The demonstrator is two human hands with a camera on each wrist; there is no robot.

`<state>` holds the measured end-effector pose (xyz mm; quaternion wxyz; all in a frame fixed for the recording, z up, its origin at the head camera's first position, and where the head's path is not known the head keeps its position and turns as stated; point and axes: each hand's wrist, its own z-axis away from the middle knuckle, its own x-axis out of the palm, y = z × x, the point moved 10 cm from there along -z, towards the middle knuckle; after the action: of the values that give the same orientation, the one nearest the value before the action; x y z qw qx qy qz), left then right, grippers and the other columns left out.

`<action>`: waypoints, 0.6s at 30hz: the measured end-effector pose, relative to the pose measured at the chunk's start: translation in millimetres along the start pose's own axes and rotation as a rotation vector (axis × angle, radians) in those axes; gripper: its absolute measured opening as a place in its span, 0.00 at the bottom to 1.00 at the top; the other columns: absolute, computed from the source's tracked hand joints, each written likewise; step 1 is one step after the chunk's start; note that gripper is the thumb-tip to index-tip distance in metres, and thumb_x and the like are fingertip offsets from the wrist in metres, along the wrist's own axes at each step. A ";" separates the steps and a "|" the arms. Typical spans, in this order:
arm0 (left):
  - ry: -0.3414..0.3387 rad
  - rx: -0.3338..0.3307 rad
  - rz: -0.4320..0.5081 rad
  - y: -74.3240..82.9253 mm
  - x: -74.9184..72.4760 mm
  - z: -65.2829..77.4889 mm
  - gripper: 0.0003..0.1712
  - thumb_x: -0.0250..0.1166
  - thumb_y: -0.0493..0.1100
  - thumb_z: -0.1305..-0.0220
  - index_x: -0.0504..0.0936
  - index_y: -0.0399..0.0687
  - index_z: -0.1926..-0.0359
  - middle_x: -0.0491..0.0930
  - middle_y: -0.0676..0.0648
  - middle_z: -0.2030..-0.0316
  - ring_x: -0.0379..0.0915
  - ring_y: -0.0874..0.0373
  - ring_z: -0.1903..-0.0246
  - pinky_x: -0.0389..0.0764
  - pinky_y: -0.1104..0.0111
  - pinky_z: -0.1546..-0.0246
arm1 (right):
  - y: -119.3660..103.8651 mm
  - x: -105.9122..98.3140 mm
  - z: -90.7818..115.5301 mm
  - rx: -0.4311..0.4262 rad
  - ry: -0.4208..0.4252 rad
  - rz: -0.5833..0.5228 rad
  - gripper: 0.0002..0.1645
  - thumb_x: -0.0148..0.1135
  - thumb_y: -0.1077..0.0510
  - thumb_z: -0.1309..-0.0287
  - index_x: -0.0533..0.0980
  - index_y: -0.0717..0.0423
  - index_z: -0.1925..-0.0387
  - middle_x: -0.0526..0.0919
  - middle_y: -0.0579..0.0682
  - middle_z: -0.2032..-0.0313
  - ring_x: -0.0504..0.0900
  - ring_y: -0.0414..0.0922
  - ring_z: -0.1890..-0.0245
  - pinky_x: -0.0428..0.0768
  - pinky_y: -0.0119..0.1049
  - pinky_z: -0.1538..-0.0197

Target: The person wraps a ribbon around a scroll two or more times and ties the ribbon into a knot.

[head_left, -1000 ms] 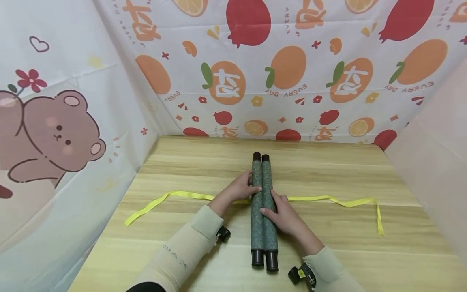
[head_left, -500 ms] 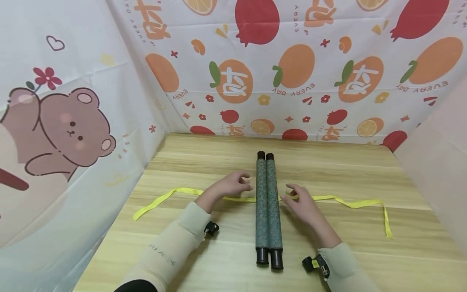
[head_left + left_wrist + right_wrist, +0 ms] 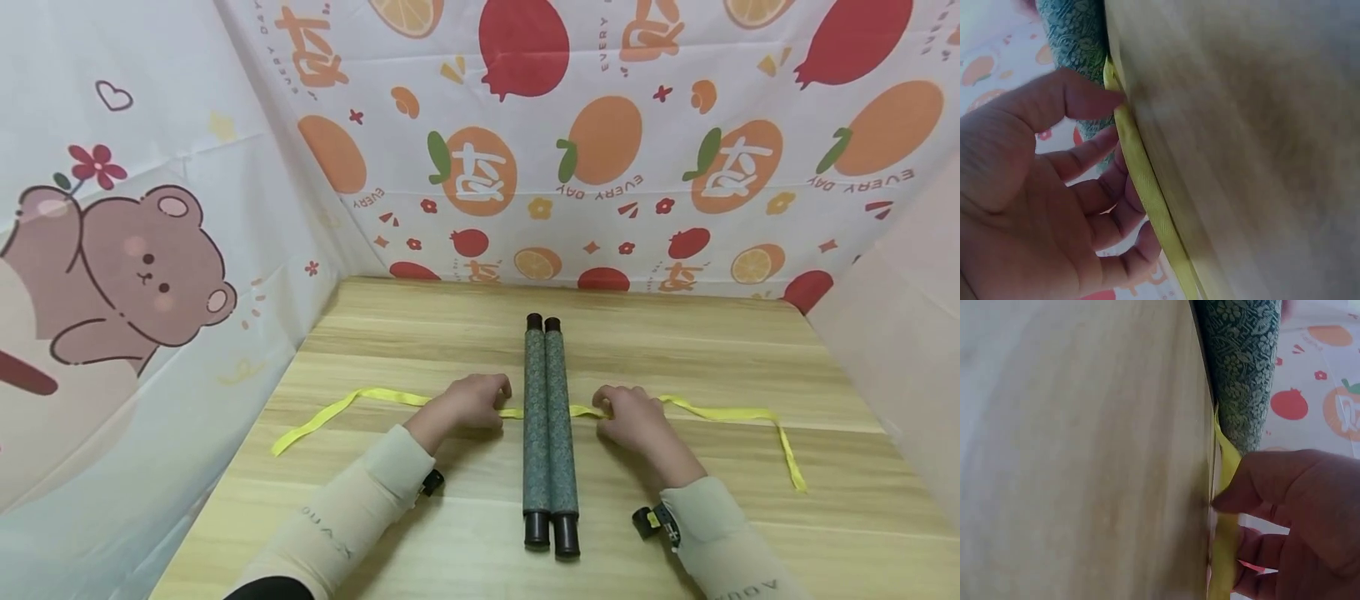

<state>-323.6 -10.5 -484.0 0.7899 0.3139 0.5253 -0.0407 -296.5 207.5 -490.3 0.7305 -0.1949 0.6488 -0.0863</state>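
Note:
Two green patterned scroll rolls [image 3: 536,433] with dark end knobs lie side by side on the wooden table. Beneath them passes a yellow ribbon [image 3: 712,412], stretching out to both sides. My left hand [image 3: 468,404] is just left of the rolls; in the left wrist view its thumb touches the ribbon [image 3: 1144,181], its other fingers loosely bent along the far edge with a gap to the thumb. On the other side, my right hand [image 3: 636,418] reaches over the ribbon. The right wrist view has its thumb across the ribbon [image 3: 1225,550] and the bent fingers beside it.
The wooden table [image 3: 420,517] ends at a fruit-printed cloth [image 3: 540,167] behind. A bear-printed cloth [image 3: 262,208] hangs at the left, a pale one [image 3: 892,333] at the right. Small cameras sit on both wrists.
Both hands have let go of the scroll rolls, moved apart and come down to the ribbon on either side. The rolls stay in place on the table.

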 end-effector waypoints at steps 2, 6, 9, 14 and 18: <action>0.023 -0.017 -0.043 -0.7 -1.4 -1.4 0.22 0.73 0.40 0.51 0.79 0.50 0.52 0.81 0.50 0.57 0.76 0.52 0.55 0.73 0.47 0.48 | 0.5 1.8 -0.8 0.020 -0.017 0.023 0.11 0.63 0.60 0.53 0.81 0.47 0.64 0.84 0.46 0.64 0.75 0.50 0.62 0.67 0.60 0.53; 0.028 -0.048 -0.101 -6.4 -0.5 -2.7 0.09 0.70 0.38 0.50 0.77 0.53 0.75 0.74 0.57 0.75 0.69 0.60 0.71 0.72 0.54 0.60 | 1.6 3.0 -0.8 0.038 -0.031 0.034 0.06 0.61 0.63 0.51 0.76 0.47 0.76 0.77 0.44 0.73 0.72 0.45 0.71 0.67 0.60 0.55; 0.014 -0.059 -0.126 -10.6 1.2 -2.3 0.20 0.67 0.39 0.47 0.68 0.56 0.88 0.61 0.58 0.87 0.58 0.60 0.81 0.65 0.61 0.71 | 5.1 2.7 -0.3 0.052 -0.026 0.059 0.08 0.60 0.63 0.49 0.73 0.46 0.78 0.75 0.43 0.74 0.71 0.44 0.72 0.69 0.58 0.57; 0.047 -0.064 -0.107 -12.5 -4.7 -0.8 0.25 0.65 0.40 0.45 0.61 0.57 0.91 0.54 0.58 0.90 0.51 0.61 0.85 0.59 0.67 0.78 | 6.7 -3.3 -0.8 0.050 0.014 0.092 0.07 0.59 0.63 0.47 0.74 0.47 0.76 0.76 0.44 0.75 0.71 0.44 0.74 0.69 0.46 0.67; 0.109 -0.074 -0.072 -11.2 -14.7 1.2 0.17 0.63 0.37 0.44 0.69 0.54 0.85 0.64 0.57 0.86 0.58 0.62 0.83 0.61 0.69 0.80 | 4.7 -9.1 -0.1 0.052 0.039 0.087 0.08 0.59 0.64 0.46 0.81 0.51 0.66 0.84 0.48 0.66 0.80 0.47 0.67 0.76 0.45 0.68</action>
<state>-333.6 -24.0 -476.2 0.7692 0.2672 0.5795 -0.0323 -298.5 215.3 -483.8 0.7255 -0.1455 0.6684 -0.0750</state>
